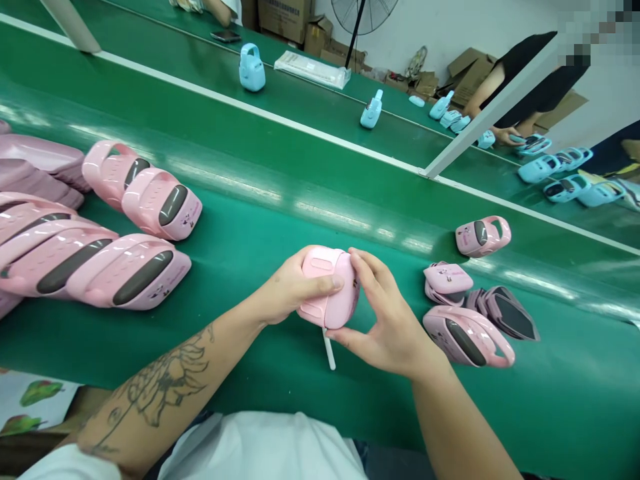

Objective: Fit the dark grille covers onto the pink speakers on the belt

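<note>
Both my hands hold one pink plastic casing [331, 288] above the green conveyor belt [280, 220]. My left hand [289, 287] grips it from the left, thumb pressed on its top. My right hand [387, 317] wraps it from the right, fingers on its side. A thin white stick [329, 350] pokes down from under the casing; I cannot tell which hand holds it. Several more pink casings [125, 270] with dark windows lie in a pile at my left. Another few pink casings [467, 333] lie just right of my right hand.
A white divider rail [300, 130] runs across the belt. Beyond it stand blue casings [251, 67], and another blue group [565, 173] sits near a co-worker's hand [506, 135] at the far right. Cardboard boxes [287, 17] and a fan [363, 13] stand behind.
</note>
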A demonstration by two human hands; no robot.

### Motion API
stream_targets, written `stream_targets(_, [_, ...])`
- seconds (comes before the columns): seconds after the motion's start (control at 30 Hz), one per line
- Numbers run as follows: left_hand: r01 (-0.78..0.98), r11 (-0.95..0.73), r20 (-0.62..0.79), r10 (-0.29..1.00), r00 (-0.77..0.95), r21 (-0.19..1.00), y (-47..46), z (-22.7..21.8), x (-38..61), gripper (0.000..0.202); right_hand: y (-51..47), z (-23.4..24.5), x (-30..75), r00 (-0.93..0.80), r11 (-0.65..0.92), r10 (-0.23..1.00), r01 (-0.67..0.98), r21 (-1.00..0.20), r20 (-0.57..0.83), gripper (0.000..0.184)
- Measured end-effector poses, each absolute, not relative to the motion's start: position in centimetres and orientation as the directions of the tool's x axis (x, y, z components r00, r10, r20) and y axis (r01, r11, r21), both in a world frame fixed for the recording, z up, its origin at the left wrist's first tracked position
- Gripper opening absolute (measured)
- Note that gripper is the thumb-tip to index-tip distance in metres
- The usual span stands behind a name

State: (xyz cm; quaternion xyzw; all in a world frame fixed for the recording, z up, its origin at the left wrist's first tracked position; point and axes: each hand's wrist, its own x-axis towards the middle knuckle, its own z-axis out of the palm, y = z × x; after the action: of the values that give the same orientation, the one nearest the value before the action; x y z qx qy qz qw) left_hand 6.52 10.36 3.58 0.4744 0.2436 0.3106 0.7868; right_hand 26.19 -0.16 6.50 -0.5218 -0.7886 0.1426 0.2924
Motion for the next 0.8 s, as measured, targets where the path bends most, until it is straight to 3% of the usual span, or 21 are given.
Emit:
stream_targets(0.13, [-0.219,0.395,-0.134,0.694,0.707,0.892,10.3,3.7,6.5,0.082,-0.4,7.0,26.2,-0.293,0.427,0.897,0.767,-0.479,0.33,0.11])
stream_targets(0.8, [-0.26,0.291,-0.054,0.755,0.653,0.921,9.3,3.6,7.0,0.073,-1.2,8.1,25.5,-0.241,0.395,0.912,0.733,-0.554,0.332,0.11])
